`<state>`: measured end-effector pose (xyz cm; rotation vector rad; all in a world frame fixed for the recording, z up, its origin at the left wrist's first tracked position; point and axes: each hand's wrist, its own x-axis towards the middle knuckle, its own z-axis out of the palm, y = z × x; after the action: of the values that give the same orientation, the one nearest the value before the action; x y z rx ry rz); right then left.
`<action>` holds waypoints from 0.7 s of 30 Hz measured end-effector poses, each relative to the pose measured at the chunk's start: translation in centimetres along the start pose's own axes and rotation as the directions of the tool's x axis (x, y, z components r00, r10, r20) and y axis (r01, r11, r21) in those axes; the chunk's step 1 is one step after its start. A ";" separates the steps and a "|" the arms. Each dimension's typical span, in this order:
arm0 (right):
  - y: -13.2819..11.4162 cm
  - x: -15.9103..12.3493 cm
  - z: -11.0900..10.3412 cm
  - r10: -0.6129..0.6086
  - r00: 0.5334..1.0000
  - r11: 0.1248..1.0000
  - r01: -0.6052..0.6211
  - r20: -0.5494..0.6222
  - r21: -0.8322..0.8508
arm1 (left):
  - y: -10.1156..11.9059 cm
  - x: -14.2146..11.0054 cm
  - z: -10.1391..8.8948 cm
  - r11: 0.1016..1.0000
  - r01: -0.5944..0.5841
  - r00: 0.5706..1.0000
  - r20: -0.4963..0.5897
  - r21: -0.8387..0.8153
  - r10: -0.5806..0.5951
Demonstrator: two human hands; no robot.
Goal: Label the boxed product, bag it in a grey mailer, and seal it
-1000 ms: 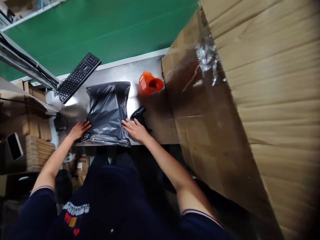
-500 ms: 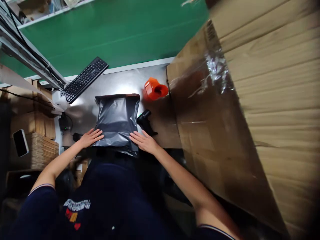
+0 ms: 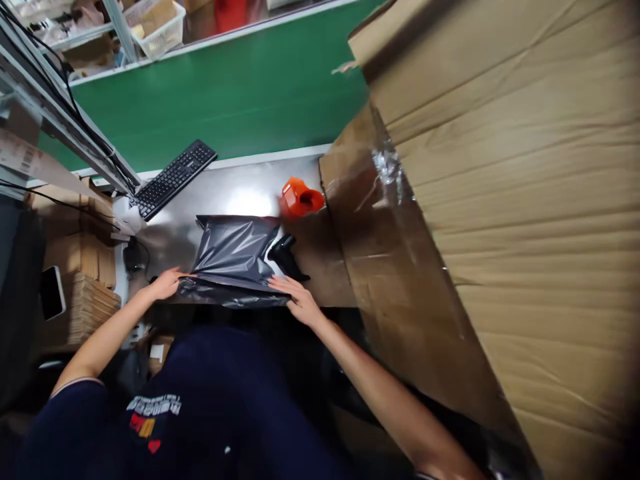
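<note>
A shiny black plastic mailing bag lies on the metal table, its near edge creased into a fold that hangs toward the table's front edge. At the near left corner, my left hand is closed on the bag's edge, index finger stretched along the fold. My right hand grips the near right corner, fingers over the plastic and thumb side hidden. A white strip shows on the bag's right side. Close beside that strip rests a black handheld scanner.
An orange tape dispenser and a black keyboard are on the table. A large cardboard box walls off the right. Flattened cartons and a phone are at left. A green panel stands behind.
My hands have gone from lying flat on the bag to holding its near corners, farther apart. The bag's near part is now folded and its right side shows a white strip.
</note>
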<state>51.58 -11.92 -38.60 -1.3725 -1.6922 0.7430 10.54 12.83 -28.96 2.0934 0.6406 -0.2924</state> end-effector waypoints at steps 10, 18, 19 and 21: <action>-2.5 7.0 6.0 0.623 0.385 0.730 -0.601 -0.681 0.327 | 2.1 8.4 4.4 0.840 0.049 0.441 -0.743 -0.540 -0.504; -0.2 10.9 5.6 0.573 0.314 0.682 -0.695 -0.757 0.228 | 2.8 12.1 3.1 0.863 0.150 0.374 -0.780 -0.482 -0.501; 0.0 10.8 5.4 0.579 0.328 0.671 -0.712 -0.747 0.208 | 2.7 12.2 2.8 0.857 0.200 0.402 -0.757 -0.475 -0.514; 0.3 10.2 5.3 0.602 0.347 0.639 -0.749 -0.719 0.174 | 2.3 12.3 2.2 0.834 0.288 0.440 -0.709 -0.470 -0.551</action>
<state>46.38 -1.65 -39.14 -2.1921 -0.4728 0.3305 22.14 14.07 -33.91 1.6481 1.7009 0.5700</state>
